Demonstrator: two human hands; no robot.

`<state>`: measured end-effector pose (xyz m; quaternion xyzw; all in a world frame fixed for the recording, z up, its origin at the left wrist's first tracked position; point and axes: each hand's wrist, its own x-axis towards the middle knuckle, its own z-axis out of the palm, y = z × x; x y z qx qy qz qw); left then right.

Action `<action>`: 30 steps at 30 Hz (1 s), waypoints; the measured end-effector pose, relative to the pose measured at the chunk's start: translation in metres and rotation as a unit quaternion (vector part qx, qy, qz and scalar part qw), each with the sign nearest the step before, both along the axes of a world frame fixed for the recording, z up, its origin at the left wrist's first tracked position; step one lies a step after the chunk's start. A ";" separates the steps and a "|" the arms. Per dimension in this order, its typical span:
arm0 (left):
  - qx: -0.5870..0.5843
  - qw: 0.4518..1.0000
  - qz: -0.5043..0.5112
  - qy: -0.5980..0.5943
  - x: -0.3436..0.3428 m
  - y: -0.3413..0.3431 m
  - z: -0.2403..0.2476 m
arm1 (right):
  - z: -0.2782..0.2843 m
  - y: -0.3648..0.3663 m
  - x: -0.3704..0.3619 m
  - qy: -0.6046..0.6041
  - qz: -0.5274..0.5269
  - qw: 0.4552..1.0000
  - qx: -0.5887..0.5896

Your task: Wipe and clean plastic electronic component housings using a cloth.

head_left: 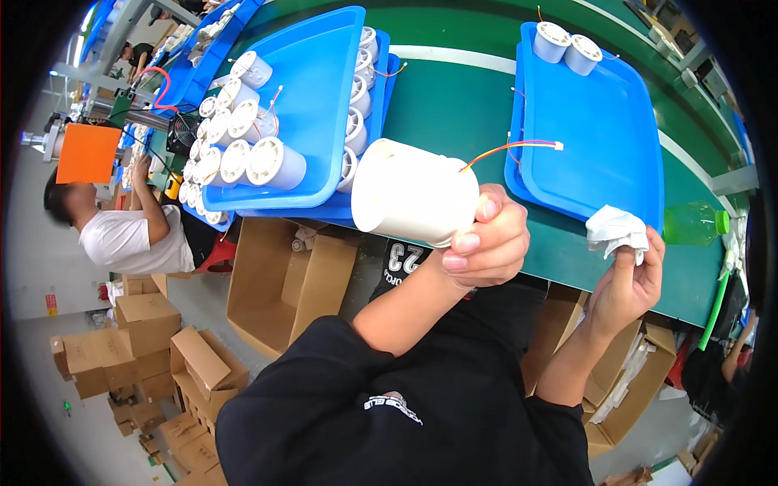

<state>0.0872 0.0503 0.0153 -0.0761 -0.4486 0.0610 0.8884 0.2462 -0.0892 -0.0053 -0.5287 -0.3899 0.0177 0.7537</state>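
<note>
Above the near edge of the table, my left hand (493, 241) grips a white plastic cylinder (413, 193) by its right end. The cylinder lies tilted on its side, and a thin bundle of red and yellow wires (510, 146) runs from it to a small white connector. Off to the right, my right hand (630, 290) pinches a crumpled white cloth or tissue (616, 230) between thumb and fingers, apart from the cylinder. Just beyond that hand lies a blue tray (587, 138) with two similar white cylinders (567, 49) at its far end.
On the left, a tilted blue tray (316, 89) holds several white wired cylinders (243, 154). A green bottle (693, 224) lies at the right on the green table (446, 97). Open cardboard boxes (284, 283) stand below. A person in a white shirt (142, 239) works at the far left.
</note>
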 end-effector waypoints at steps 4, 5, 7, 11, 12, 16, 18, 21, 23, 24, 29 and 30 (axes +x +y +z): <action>-0.023 1.000 0.016 0.010 0.000 -0.004 -0.004 | -0.002 0.000 0.000 0.008 0.007 1.000 -0.001; -0.023 1.000 0.016 0.011 0.000 -0.004 -0.004 | -0.002 0.000 0.000 0.012 0.009 1.000 -0.001; -0.029 0.999 0.002 0.021 0.002 -0.003 -0.003 | -0.002 -0.001 0.000 0.017 0.010 1.000 -0.003; -0.050 0.998 0.008 0.028 0.007 -0.006 -0.004 | -0.003 -0.001 0.002 0.024 0.004 1.000 -0.004; -0.053 0.998 0.008 0.030 0.008 -0.006 -0.004 | -0.003 -0.001 0.002 0.029 0.003 1.000 -0.002; -0.054 0.997 -0.012 0.052 0.010 -0.003 -0.004 | -0.004 -0.002 0.003 0.038 0.002 0.999 -0.002; -0.057 0.997 -0.015 0.059 0.011 -0.001 -0.002 | -0.002 -0.001 0.004 0.041 -0.001 0.999 0.003; -0.073 0.993 -0.026 0.086 0.010 -0.005 0.003 | -0.002 -0.001 0.002 0.044 -0.009 0.999 0.007; -0.086 0.992 -0.039 0.081 0.012 -0.006 0.003 | 0.000 -0.001 0.001 0.046 -0.007 0.999 0.009; -0.087 0.992 -0.039 0.082 0.012 -0.006 0.003 | 0.001 -0.001 0.001 0.047 -0.006 0.999 0.012; -0.098 0.990 -0.043 0.095 0.012 -0.007 0.004 | -0.002 -0.002 0.003 0.048 0.003 0.999 0.016; -0.098 0.990 -0.044 0.095 0.013 -0.007 0.003 | -0.002 -0.002 0.004 0.049 0.007 0.999 0.019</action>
